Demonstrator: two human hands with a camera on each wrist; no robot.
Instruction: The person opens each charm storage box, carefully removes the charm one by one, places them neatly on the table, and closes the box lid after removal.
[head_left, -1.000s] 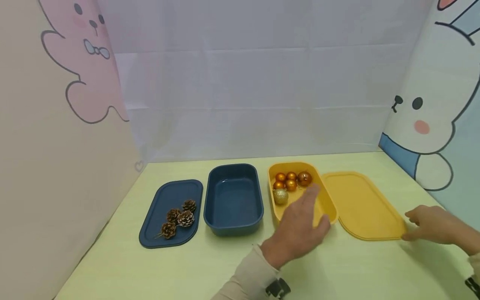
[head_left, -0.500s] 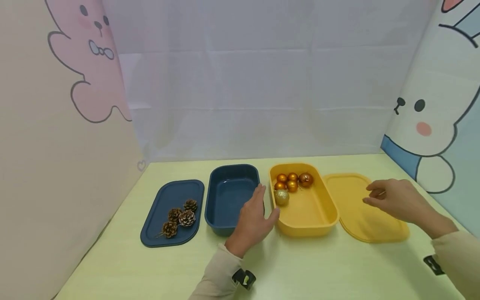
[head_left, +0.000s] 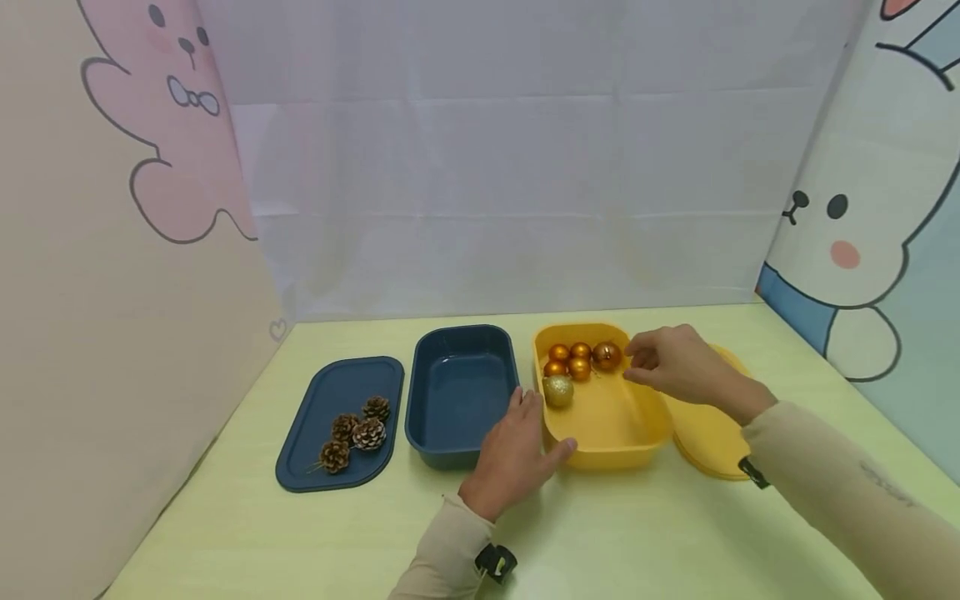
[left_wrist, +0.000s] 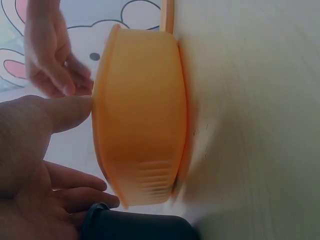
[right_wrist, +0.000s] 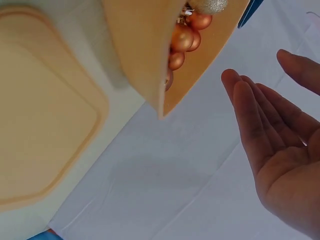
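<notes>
A yellow box (head_left: 607, 457) holds several shiny copper-orange baubles (head_left: 579, 368) and one glittery gold bauble (head_left: 558, 392), grouped at its left and back. My left hand (head_left: 508, 454) is at the box's near left corner, fingers extended along the left side. In the left wrist view, its thumb (left_wrist: 72, 111) meets the box's rim. Over the box's right rim hovers my right hand (head_left: 678, 364), holding nothing, with loosely bent fingers. The right wrist view shows those fingers (right_wrist: 255, 120) apart from the baubles.
Left of the yellow box stands a dark blue box (head_left: 461, 408). Farther left, several pinecones (head_left: 369, 434) lie on a dark blue lid (head_left: 337, 387). A yellow lid (head_left: 708, 433) lies right of the yellow box, partly behind my right arm. A white sheet (head_left: 510, 167) hangs behind the table.
My left hand has moved left from over the yellow box to its near left corner. The right hand has travelled left from beside the yellow lid to above the box's right rim.
</notes>
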